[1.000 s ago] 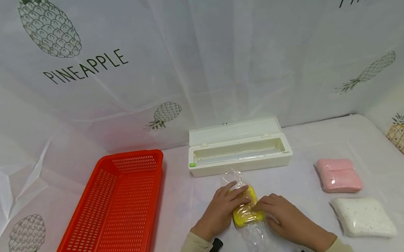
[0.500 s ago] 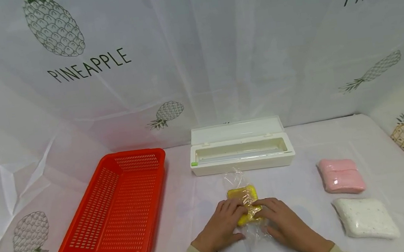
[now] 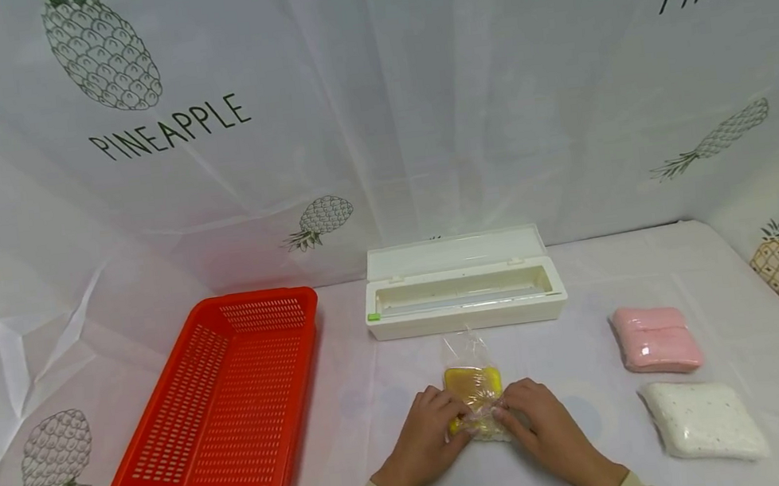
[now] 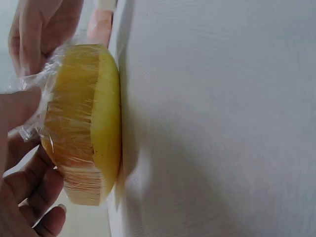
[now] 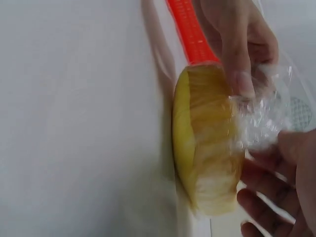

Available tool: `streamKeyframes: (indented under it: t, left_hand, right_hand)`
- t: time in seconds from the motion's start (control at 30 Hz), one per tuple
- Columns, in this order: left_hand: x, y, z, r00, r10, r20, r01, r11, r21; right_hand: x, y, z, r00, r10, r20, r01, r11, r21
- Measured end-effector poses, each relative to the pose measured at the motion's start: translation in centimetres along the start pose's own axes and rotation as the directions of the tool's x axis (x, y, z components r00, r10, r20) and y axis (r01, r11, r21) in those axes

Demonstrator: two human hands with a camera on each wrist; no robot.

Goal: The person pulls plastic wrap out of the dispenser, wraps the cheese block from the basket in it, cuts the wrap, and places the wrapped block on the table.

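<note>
A yellow, rounded block (image 3: 474, 382) with a tan face lies on the white tabletop, covered in clear plastic film (image 3: 465, 347). Film sticks out past its far end. On the near side, my left hand (image 3: 427, 431) pinches a gathered fold of the film between thumb and index finger. My right hand (image 3: 544, 432) pinches the same film from the other side. Both wrist views show the crumpled film (image 5: 264, 118) drawn up off the block between the two hands, while the block (image 4: 74, 123) stays on the cloth. The block's near end is partly hidden by fingers.
Behind the block stands a long white dispenser box (image 3: 470, 319) with its lid raised. A red perforated basket (image 3: 294, 414) is at left. Wrapped pink (image 3: 656, 338) and white (image 3: 704, 421) packages lie at right. A pineapple-print cloth (image 3: 418, 111) hangs behind.
Both hands have gone from lying over the block to its near end. The film that trailed toward me is now folded up over the block and gathered between the fingers.
</note>
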State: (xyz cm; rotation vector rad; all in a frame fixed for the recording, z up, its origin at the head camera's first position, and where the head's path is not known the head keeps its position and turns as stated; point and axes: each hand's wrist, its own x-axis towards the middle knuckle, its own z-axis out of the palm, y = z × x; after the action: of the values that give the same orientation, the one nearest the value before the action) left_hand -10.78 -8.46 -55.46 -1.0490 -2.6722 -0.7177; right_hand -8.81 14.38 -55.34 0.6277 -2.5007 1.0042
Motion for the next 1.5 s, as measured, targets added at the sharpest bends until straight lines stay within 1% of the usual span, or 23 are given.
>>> streamKeyframes:
  t: [0.07, 0.17, 0.23, 0.3, 0.37, 0.47, 0.57, 0.63, 0.7, 0.77, 0.8, 0.83, 0.9, 0.97, 1.0, 1.03, 1.07, 1.1, 1.13, 1.2, 1.3, 1.43, 1.5]
  left_hand:
    - [0.0, 0.1, 0.0, 1.0, -0.011, -0.019, 0.01, 1.0, -0.027]
    - [0.0, 0.4, 0.1, 0.998, -0.029, -0.052, 0.028, 0.999, -0.027]
    - [0.1, 0.6, 0.2, 0.994, -0.072, -0.077, 0.069, 0.997, -0.041]
    - [0.3, 1.0, 0.3, 0.985, -0.144, -0.093, 0.136, 0.987, -0.084]
    - [0.5, 1.3, 0.3, 0.97, -0.223, -0.1, 0.208, 0.968, -0.137]
    - [0.7, 1.6, 0.3, 0.945, -0.311, -0.105, 0.288, 0.938, -0.192]
    - [0.9, 1.7, 0.4, 0.931, -0.349, -0.108, 0.322, 0.923, -0.209]
    - [1.0, 1.6, 0.5, 0.925, -0.368, -0.1, 0.339, 0.914, -0.222]
    - [1.0, 1.4, 0.6, 0.922, -0.379, -0.083, 0.35, 0.904, -0.243]
    - [0.9, 1.3, 0.6, 0.921, -0.385, -0.062, 0.357, 0.896, -0.265]
    - [0.9, 1.3, 0.6, 0.924, -0.378, -0.059, 0.35, 0.899, -0.264]
    - [0.7, 1.3, 0.5, 0.932, -0.358, -0.06, 0.332, 0.907, -0.259]
    - [0.5, 1.3, 0.2, 0.953, -0.293, -0.076, 0.274, 0.942, -0.196]
    - [0.3, 1.3, -0.1, 0.978, -0.178, -0.106, 0.171, 0.983, -0.072]
    - [0.2, 1.3, -0.2, 0.987, -0.115, -0.11, 0.118, 0.993, 0.017]
    - [0.0, 1.4, -0.4, 0.993, -0.062, -0.099, 0.073, 0.992, 0.104]
    - [-0.1, 1.4, -0.5, 0.996, -0.024, -0.081, 0.038, 0.981, 0.188]
    - [-0.1, 1.4, -0.5, 0.998, 0.008, -0.061, 0.008, 0.965, 0.261]
    - [-0.1, 1.4, -0.6, 0.999, 0.029, -0.037, -0.016, 0.947, 0.32]
    - [-0.2, 1.6, -0.7, 1.0, 0.021, 0.021, -0.028, 0.919, 0.394]
    - [-0.1, 1.8, -0.7, 0.999, -0.001, 0.05, -0.021, 0.901, 0.433]
    - [-0.1, 1.9, -0.5, 0.998, -0.013, 0.055, -0.012, 0.897, 0.442]
    - [-0.2, 2.0, -0.4, 0.998, -0.023, 0.056, -0.003, 0.901, 0.434]
  right_hand:
    - [0.3, -0.2, 0.2, 0.999, 0.044, -0.008, -0.044, 0.999, -0.006]
    - [0.7, -0.4, 0.6, 0.996, 0.087, -0.026, -0.087, 0.996, -0.026]
    - [0.9, -0.5, 0.8, 0.995, 0.095, -0.033, -0.096, 0.995, -0.04]
    - [1.0, -0.6, 1.0, 0.996, 0.08, -0.045, -0.083, 0.994, -0.065]
    - [1.0, -0.8, 1.1, 0.998, 0.038, -0.058, -0.043, 0.994, -0.097]
    - [0.7, -1.2, 1.0, 0.993, -0.088, -0.081, 0.078, 0.989, -0.127]
    - [0.3, -1.4, 0.9, 0.973, -0.223, -0.062, 0.213, 0.967, -0.136]
    - [0.1, -1.4, 1.0, 0.96, -0.28, -0.029, 0.273, 0.95, -0.148]
    - [-0.2, -1.3, 1.0, 0.954, -0.3, 0.011, 0.297, 0.939, -0.174]
    - [-0.4, -1.1, 1.1, 0.954, -0.297, 0.042, 0.299, 0.931, -0.211]
    - [-0.6, -1.0, 1.2, 0.954, -0.295, 0.051, 0.299, 0.925, -0.233]
    - [-0.6, -1.0, 1.2, 0.955, -0.292, 0.058, 0.297, 0.921, -0.251]
    - [-0.7, -1.0, 1.2, 0.957, -0.281, 0.073, 0.29, 0.916, -0.277]
    - [-0.7, -0.9, 1.2, 0.959, -0.272, 0.083, 0.285, 0.91, -0.3]
    - [-0.7, -1.0, 1.2, 0.96, -0.263, 0.092, 0.278, 0.909, -0.31]
    - [-0.7, -1.0, 1.1, 0.963, -0.248, 0.102, 0.268, 0.91, -0.317]
    - [-0.6, -1.1, 1.1, 0.966, -0.23, 0.115, 0.256, 0.911, -0.324]
    - [-0.6, -1.1, 1.1, 0.968, -0.214, 0.129, 0.245, 0.91, -0.333]
    - [-0.6, -1.2, 1.1, 0.969, -0.202, 0.142, 0.239, 0.911, -0.336]
    - [-0.4, -1.4, 1.0, 0.969, -0.17, 0.177, 0.222, 0.912, -0.344]
    - [-0.2, -1.5, 0.9, 0.965, -0.145, 0.218, 0.217, 0.909, -0.355]
    - [-0.1, -1.6, 0.8, 0.957, -0.131, 0.257, 0.223, 0.902, -0.37]
    - [-0.1, -1.6, 0.8, 0.954, -0.131, 0.269, 0.227, 0.902, -0.366]
